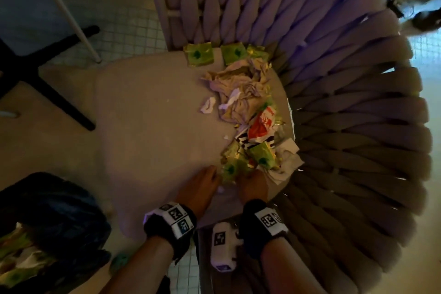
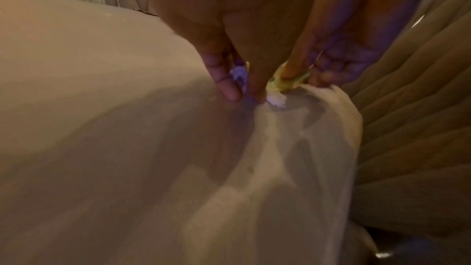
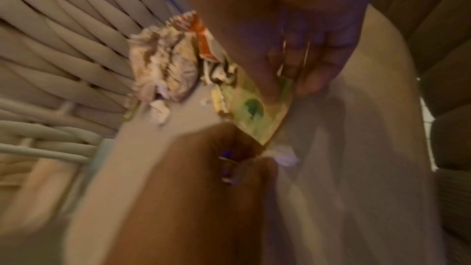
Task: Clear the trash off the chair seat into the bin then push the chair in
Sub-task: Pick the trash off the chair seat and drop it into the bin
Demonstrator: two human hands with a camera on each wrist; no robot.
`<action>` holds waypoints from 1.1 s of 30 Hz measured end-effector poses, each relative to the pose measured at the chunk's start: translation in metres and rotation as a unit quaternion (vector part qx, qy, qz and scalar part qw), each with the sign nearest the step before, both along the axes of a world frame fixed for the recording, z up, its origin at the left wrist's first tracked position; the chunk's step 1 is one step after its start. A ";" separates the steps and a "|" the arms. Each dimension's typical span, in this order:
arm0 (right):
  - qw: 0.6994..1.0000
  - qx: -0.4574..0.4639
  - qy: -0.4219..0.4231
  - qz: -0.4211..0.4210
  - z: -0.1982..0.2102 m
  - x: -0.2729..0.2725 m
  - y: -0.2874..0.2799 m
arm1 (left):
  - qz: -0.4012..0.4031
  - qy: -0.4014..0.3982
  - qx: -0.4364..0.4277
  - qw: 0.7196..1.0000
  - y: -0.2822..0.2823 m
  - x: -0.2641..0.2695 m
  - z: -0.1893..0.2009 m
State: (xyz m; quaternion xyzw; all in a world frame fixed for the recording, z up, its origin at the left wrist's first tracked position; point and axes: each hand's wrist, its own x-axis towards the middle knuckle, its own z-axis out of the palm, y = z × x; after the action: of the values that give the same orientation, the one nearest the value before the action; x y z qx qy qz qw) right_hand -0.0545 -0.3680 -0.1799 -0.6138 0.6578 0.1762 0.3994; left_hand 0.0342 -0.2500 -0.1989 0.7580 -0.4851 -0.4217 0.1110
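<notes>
Clearing is under way, with most of the trash still on the seat.

My left hand (image 1: 199,187) has thumb and fingers (image 2: 226,86) pinching a small white paper scrap (image 2: 276,99) against the chair seat (image 1: 143,114). My right hand (image 1: 253,185), just beside it, pinches a green wrapper (image 3: 251,108) between thumb and fingers (image 3: 309,80). Beyond my fingertips lies the rest: crumpled brown paper (image 1: 241,88), an orange-and-white wrapper (image 1: 261,126), a white napkin (image 1: 286,162) and two green packets (image 1: 216,56) against the woven chair back (image 1: 346,102). The bin (image 1: 47,229), well behind my left hand, already holds some wrappers, so I judge a part done. The bulk of the pile remains, and the chair is not yet pushed in.
</notes>
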 end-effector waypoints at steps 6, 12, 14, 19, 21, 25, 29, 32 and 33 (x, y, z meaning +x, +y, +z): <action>0.978 -0.066 -0.188 -0.066 0.044 -0.010 -0.016 | 0.180 0.045 -0.033 0.982 -0.012 0.041 0.021; 0.994 -0.106 -0.023 0.003 0.028 -0.007 -0.043 | 0.253 -0.023 -0.098 0.962 -0.077 0.088 0.028; 0.993 -0.114 0.002 0.037 0.026 -0.006 -0.042 | 0.237 -0.048 -0.127 0.962 -0.097 0.093 0.030; 0.988 -0.120 -0.029 0.092 0.045 -0.002 -0.036 | 0.141 -0.083 -0.098 0.982 -0.133 0.098 0.023; 0.984 -0.131 -0.061 0.106 0.056 0.003 -0.045 | 0.100 -0.102 -0.060 0.988 -0.140 0.100 0.020; 0.976 -0.127 -0.171 0.043 0.054 0.024 -0.077 | 0.065 -0.111 -0.014 0.992 -0.143 0.103 0.014; 0.980 -0.093 -0.173 0.044 0.028 0.048 -0.095 | 0.046 -0.111 -0.029 0.992 -0.143 0.106 0.009; 0.978 -0.101 -0.169 0.067 0.017 0.053 -0.100 | 0.010 -0.119 -0.046 0.992 -0.141 0.108 0.007; 0.978 -0.104 -0.170 0.057 0.020 0.056 -0.100 | 0.000 -0.121 -0.059 0.991 -0.140 0.108 0.006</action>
State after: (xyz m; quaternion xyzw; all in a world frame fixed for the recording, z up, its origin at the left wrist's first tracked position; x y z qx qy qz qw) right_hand 0.0018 -0.4683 -0.1597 -0.7090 0.5593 0.0225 0.4289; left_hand 0.1422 -0.3896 -0.1925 0.7955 -0.5192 -0.2972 0.0958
